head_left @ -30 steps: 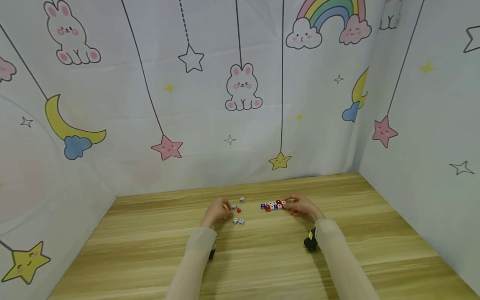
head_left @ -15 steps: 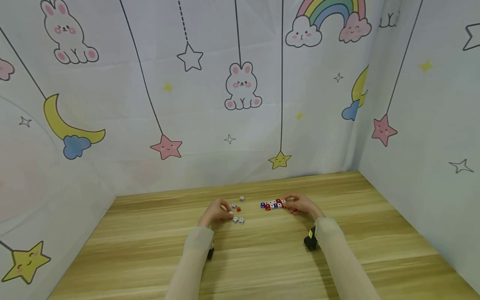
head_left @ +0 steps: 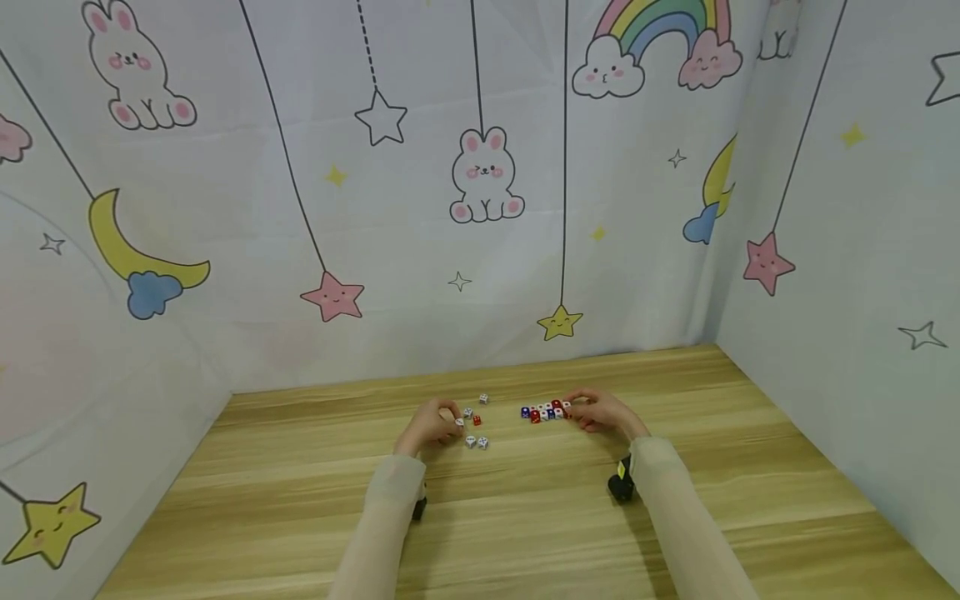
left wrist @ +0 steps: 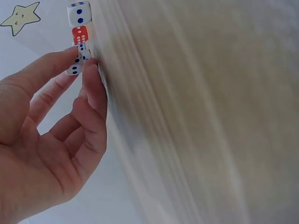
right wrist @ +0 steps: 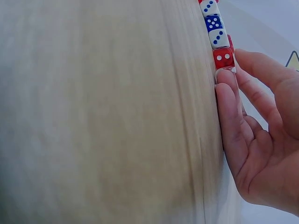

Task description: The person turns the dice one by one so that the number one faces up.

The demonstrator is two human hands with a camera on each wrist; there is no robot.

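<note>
In the head view, my left hand (head_left: pixel 429 427) pinches a white die (head_left: pixel 460 422) between thumb and fingertips at the left of a loose group of dice. Near it lie a red die (head_left: pixel 477 421) and several white dice (head_left: pixel 483 442). My right hand (head_left: pixel 603 412) holds the right end of a tight double row of red, white and blue dice (head_left: pixel 546 413). In the right wrist view, its fingertips sit against the end of the row, beside a red die (right wrist: pixel 224 58); the white die there is partly covered. The left wrist view shows blue-dotted dice (left wrist: pixel 74 70) at the left fingertips.
The dice lie on a wood-grain table (head_left: pixel 510 525) toward its back edge. A white cloth wall (head_left: pixel 420 333) with cartoon prints stands behind, and another wall (head_left: pixel 840 367) rises on the right. A black wrist camera (head_left: pixel 621 485) hangs by the right wrist.
The white die in my left fingers has come into sight and turned slightly, with the hand shifting a little to the left. My right hand and the double row stay put.
</note>
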